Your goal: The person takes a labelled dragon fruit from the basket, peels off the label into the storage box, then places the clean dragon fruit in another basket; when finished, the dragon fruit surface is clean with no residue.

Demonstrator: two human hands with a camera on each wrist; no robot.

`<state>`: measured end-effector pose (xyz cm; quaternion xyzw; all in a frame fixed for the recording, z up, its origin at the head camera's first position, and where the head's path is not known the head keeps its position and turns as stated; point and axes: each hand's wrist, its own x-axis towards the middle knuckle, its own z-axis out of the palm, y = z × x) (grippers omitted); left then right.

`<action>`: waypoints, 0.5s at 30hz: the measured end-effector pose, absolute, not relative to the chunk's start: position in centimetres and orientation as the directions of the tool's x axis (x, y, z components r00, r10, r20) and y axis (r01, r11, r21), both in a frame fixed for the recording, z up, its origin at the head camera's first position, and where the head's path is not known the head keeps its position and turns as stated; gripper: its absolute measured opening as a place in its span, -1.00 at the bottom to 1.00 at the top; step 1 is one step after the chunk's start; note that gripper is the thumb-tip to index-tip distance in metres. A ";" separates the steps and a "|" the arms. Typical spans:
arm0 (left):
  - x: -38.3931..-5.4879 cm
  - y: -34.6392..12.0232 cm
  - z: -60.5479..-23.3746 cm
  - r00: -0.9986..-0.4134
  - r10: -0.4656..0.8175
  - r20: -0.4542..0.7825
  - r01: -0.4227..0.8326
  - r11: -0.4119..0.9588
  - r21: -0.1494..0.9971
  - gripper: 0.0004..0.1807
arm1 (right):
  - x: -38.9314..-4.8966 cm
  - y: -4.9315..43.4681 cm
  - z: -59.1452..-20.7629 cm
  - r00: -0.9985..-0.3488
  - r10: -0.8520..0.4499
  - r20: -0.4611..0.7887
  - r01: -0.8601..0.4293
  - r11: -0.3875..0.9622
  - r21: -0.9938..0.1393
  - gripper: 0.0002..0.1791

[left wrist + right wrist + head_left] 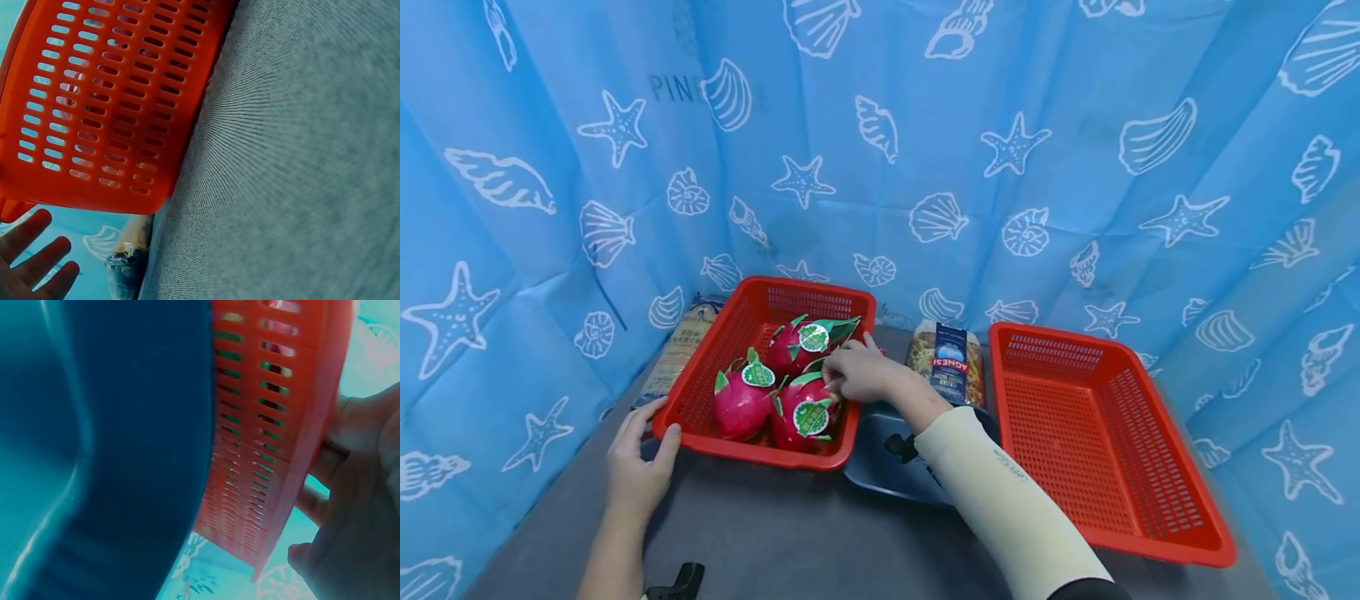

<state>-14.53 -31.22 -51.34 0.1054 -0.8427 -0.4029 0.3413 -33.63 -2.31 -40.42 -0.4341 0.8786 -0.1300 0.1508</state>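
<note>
Apparently reaching for dragon fruit [807, 415]
Left hand [642, 454] relaxed at red basket [752, 451]; cannot tell whether right hand [867, 373] grips; lifting needs firm hold.

A gray tabletop [775, 533] bears a dark basin [880, 462], a red basket [760, 452] to its left, a second red basket [1060, 425] to its right, an Agnesi packet [951, 367] behind it and another packet [685, 348] farther left.

Two baskets [752, 452] [1067, 442], one basin [891, 467] and two packets [688, 346] [976, 367] are shown. Dragon fruits [737, 412] [786, 348] [786, 435] number at least three; hands [638, 462] [868, 375], two.
</note>
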 end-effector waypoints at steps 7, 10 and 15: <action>-14.4 -31.1 -51.1 -0.751 -0.446 0.487 0.088 0.664 0.743 -0.47 | -32.8 -2.9 -39.5 -0.562 -0.817 -0.133 -0.715 0.560 -0.418 -0.77; -14.4 -31.2 -51.3 -0.750 -0.439 0.495 0.093 0.670 0.736 -0.48 | -32.3 -3.4 -39.1 -0.533 -0.837 -0.127 -0.754 0.537 -0.378 -0.76; -14.5 -31.4 -51.4 -0.749 -0.446 0.490 0.096 0.659 0.746 -0.48 | -31.7 -3.9 -38.7 -0.500 -0.857 -0.125 -0.806 0.513 -0.294 -0.88</action>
